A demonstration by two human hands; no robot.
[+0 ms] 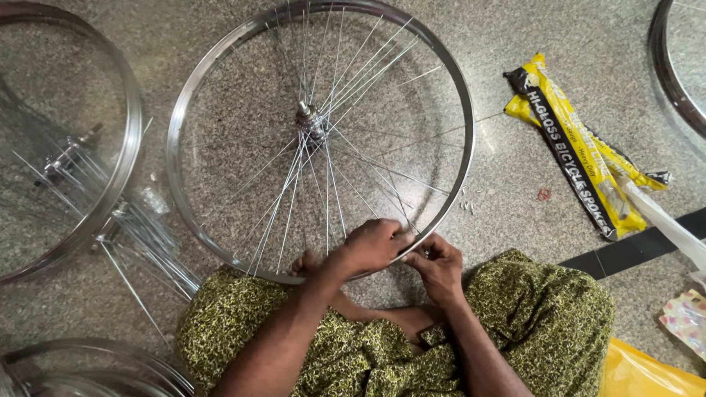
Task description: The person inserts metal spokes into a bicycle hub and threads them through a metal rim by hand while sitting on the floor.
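Observation:
A shiny metal bicycle wheel rim (179,95) lies flat on the stone floor in front of me, with thin spokes (341,74) running to a hub (311,120) at its middle. My left hand (368,247) rests closed on the rim's near edge, fingers over a spoke end. My right hand (437,267) is just beside it, fingertips pinched at the same spot on the rim. What the fingers pinch is hidden. My knees in green patterned cloth (529,317) lie below the rim.
A second rim (126,97) with a loose hub lies at left, a third (93,364) at the lower left, another (665,70) at the top right. Loose spokes (155,252) lie between rims. A yellow-black spoke packet (578,147), small nipples (468,206), and a yellow bag (649,376) sit at right.

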